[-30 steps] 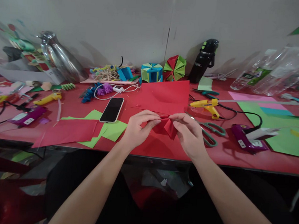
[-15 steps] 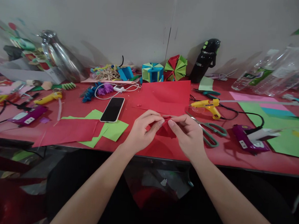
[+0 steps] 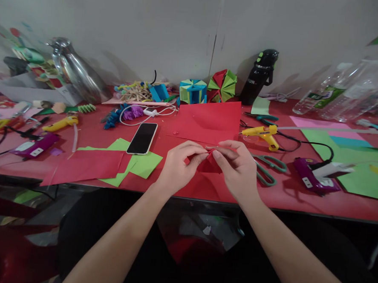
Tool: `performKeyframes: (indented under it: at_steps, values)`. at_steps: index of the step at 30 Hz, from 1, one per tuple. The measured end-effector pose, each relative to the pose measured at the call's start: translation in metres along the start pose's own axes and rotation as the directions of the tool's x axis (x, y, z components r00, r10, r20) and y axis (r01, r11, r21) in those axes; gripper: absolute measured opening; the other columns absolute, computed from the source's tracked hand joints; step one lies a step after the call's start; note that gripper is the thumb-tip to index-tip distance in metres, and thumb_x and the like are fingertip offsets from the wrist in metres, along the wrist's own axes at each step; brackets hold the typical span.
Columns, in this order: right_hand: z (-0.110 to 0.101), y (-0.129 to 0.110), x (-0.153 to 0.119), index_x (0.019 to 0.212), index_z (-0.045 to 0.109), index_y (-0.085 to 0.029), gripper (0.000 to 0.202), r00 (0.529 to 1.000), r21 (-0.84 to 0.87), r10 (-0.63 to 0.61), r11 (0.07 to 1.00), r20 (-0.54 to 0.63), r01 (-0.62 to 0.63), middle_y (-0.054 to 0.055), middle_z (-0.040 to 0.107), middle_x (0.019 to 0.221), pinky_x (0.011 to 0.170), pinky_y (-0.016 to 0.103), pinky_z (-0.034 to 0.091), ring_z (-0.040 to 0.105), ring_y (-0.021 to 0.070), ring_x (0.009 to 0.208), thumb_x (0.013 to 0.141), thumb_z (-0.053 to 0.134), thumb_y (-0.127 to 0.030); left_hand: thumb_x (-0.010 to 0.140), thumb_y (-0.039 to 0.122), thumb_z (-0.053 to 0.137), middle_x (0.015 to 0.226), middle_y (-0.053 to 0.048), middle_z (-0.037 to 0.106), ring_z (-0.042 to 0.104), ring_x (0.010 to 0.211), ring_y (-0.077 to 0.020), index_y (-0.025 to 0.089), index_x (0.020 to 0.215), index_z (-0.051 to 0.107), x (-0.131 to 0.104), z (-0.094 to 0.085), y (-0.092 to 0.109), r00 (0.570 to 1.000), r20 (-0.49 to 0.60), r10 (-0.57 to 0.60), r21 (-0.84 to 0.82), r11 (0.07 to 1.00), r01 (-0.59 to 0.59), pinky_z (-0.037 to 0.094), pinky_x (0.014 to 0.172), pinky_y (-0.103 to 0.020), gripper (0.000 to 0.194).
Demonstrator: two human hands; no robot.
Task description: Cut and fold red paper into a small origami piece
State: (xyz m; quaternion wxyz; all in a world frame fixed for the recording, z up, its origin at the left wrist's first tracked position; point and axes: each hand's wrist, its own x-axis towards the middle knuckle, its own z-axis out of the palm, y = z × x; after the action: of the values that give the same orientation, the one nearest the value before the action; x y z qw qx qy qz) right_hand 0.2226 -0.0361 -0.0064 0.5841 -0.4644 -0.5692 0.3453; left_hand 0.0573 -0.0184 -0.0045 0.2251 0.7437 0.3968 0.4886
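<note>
A folded piece of red paper (image 3: pixel 209 163) is pinched between both hands above the front of the red table (image 3: pixel 160 186). My left hand (image 3: pixel 180 164) grips its left side with thumb and fingertips. On the other side, my right hand (image 3: pixel 240 168) holds it with the thumb on top, and the fingers curl partly out of sight behind. The exact folds are hidden by the fingers. A large red sheet (image 3: pixel 209 120) lies just behind the hands. Green-handled scissors (image 3: pixel 266 178) rest right of my right hand, their blades covered by it.
Left of the hands lie a phone (image 3: pixel 142 138), green paper (image 3: pixel 146 165) and red paper (image 3: pixel 85 167). A yellow glue gun (image 3: pixel 261 135) and a purple power block (image 3: pixel 315 177) with cords sit at the right. Behind stand a black bottle (image 3: pixel 259 77) and a steel jug (image 3: pixel 76 72).
The fingers of my right hand have shifted slightly, with the index finger raised a little and covering the scissor blades. Both hands keep their pinch on the red paper.
</note>
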Motion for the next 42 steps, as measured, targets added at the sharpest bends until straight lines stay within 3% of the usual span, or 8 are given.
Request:
performKeyframes:
  at_steps: [6,15,20,24,28,35,38,42]
  values:
    - [-0.001,0.005,-0.001,0.109,0.065,-0.025,0.023,1.000,0.066,0.010,0.998,0.004,-0.010,0.004,0.077,0.097,0.083,0.034,0.057,0.073,0.0199,0.093,0.088,0.069,-0.032,0.085,0.030,0.072,0.090,-0.002,0.075,0.072,0.086,-0.0167,0.021,0.092,0.068,-0.003,-0.001,0.003,0.986,-0.049,-0.162,-0.140,0.978,0.154,0.056,0.074,-0.026,0.012]
    - [-0.007,0.009,0.003,0.112,0.070,-0.024,0.024,1.000,0.102,-0.006,0.995,-0.016,0.007,0.004,0.075,0.103,0.092,0.037,0.057,0.071,0.0196,0.098,0.088,0.069,-0.029,0.084,0.028,0.073,0.087,-0.003,0.074,0.069,0.081,-0.0146,0.020,0.086,0.072,0.000,-0.012,-0.001,0.996,-0.073,-0.052,-0.059,0.997,0.047,0.056,0.077,-0.025,0.008]
    - [-0.008,0.006,0.003,0.108,0.072,-0.025,0.020,0.998,0.065,-0.047,0.997,-0.035,0.050,0.003,0.076,0.103,0.090,0.035,0.057,0.071,0.0187,0.097,0.089,0.068,-0.026,0.079,0.029,0.078,0.083,-0.002,0.073,0.069,0.075,-0.0143,0.019,0.082,0.069,-0.001,-0.014,0.001,0.992,-0.101,-0.075,-0.092,0.994,0.066,0.056,0.073,-0.025,0.014]
    - [-0.010,0.004,0.003,0.108,0.072,-0.025,0.020,0.995,0.040,-0.082,0.996,-0.049,0.084,0.002,0.077,0.100,0.085,0.032,0.059,0.073,0.0175,0.093,0.088,0.068,-0.024,0.080,0.024,0.076,0.085,-0.004,0.074,0.071,0.081,-0.0162,0.018,0.084,0.068,0.000,-0.016,0.003,0.991,-0.063,-0.120,-0.189,0.976,0.106,0.057,0.076,-0.026,0.011]
    - [-0.011,0.000,0.002,0.108,0.071,-0.024,0.019,0.995,-0.019,-0.101,0.995,-0.021,0.101,0.003,0.077,0.099,0.083,0.030,0.060,0.073,0.0174,0.092,0.089,0.067,-0.023,0.078,0.018,0.076,0.072,0.001,0.066,0.068,0.071,-0.0134,0.017,0.099,0.065,0.002,-0.020,0.002,0.984,-0.035,-0.176,-0.210,0.964,0.165,0.056,0.072,-0.025,0.024]
    - [-0.015,-0.003,0.004,0.108,0.068,-0.024,0.018,0.962,-0.189,-0.202,0.953,0.185,0.237,0.002,0.075,0.102,0.082,0.028,0.058,0.073,0.0166,0.094,0.092,0.062,-0.020,0.082,0.027,0.073,0.104,-0.007,0.071,0.066,0.092,-0.0180,0.018,0.107,0.068,0.002,-0.019,0.007,0.937,0.281,-0.208,-0.147,0.956,0.256,0.053,0.085,-0.031,0.027]
    - [-0.012,-0.002,0.003,0.107,0.066,-0.025,0.017,0.942,-0.158,-0.204,0.955,0.265,0.251,0.002,0.074,0.103,0.082,0.027,0.058,0.072,0.0163,0.095,0.091,0.063,-0.020,0.081,0.027,0.074,0.095,-0.005,0.072,0.066,0.084,-0.0165,0.018,0.104,0.069,0.000,-0.012,0.007,0.933,0.256,-0.254,-0.179,0.936,0.304,0.053,0.079,-0.029,0.025]
    - [-0.008,-0.002,0.003,0.099,0.064,-0.023,0.014,0.964,-0.141,-0.233,0.958,0.129,0.250,0.001,0.069,0.094,0.082,0.031,0.058,0.069,0.0160,0.087,0.086,0.071,-0.023,0.080,0.026,0.075,0.076,-0.001,0.068,0.061,0.070,-0.0137,0.018,0.096,0.072,-0.001,-0.006,-0.001,0.942,0.154,-0.298,-0.195,0.925,0.325,0.051,0.068,-0.027,0.018]
